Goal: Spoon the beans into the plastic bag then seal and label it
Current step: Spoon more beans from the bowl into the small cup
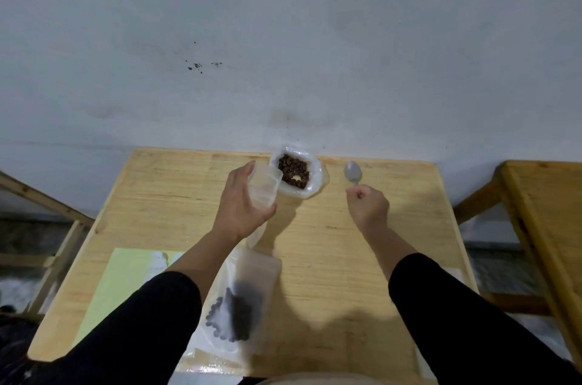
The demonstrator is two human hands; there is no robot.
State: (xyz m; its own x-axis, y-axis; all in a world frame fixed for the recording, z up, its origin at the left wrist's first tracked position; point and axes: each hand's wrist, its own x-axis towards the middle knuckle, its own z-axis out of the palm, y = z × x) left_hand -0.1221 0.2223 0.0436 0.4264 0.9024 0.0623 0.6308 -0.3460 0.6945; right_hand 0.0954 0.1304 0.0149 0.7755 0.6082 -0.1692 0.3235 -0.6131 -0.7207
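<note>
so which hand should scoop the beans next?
Right. The right hand already grips the spoon, beside the open bean bag. The left hand is occupied holding an empty pouch up, mouth next to the beans.

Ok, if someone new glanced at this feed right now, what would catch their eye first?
Probably the open bag of beans at the table's far edge, between the left hand gripping an empty plastic bag and the right hand holding a spoon. Nearer, a filled pouch lies flat.
</note>
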